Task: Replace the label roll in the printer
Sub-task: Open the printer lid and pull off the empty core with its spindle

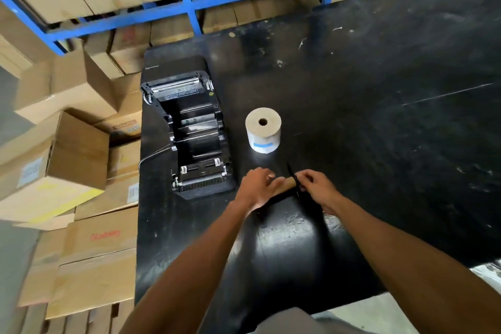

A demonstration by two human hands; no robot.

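Note:
A black label printer (193, 133) stands on the left part of the black table (379, 116) with its lid swung open and its roll bay bare. To its right a full label roll (263, 130) stands on end, white with a brown top. In front of the printer my left hand (257, 188) grips a bare brown cardboard core (287, 184) lying across the table. My right hand (318, 187) holds the black spindle piece (296, 182) at the core's right end.
Cardboard boxes (67, 171) are stacked on the floor along the table's left edge. Blue shelving (195, 5) full of boxes runs behind the table. The right side of the table shows only scuffs and paper scraps.

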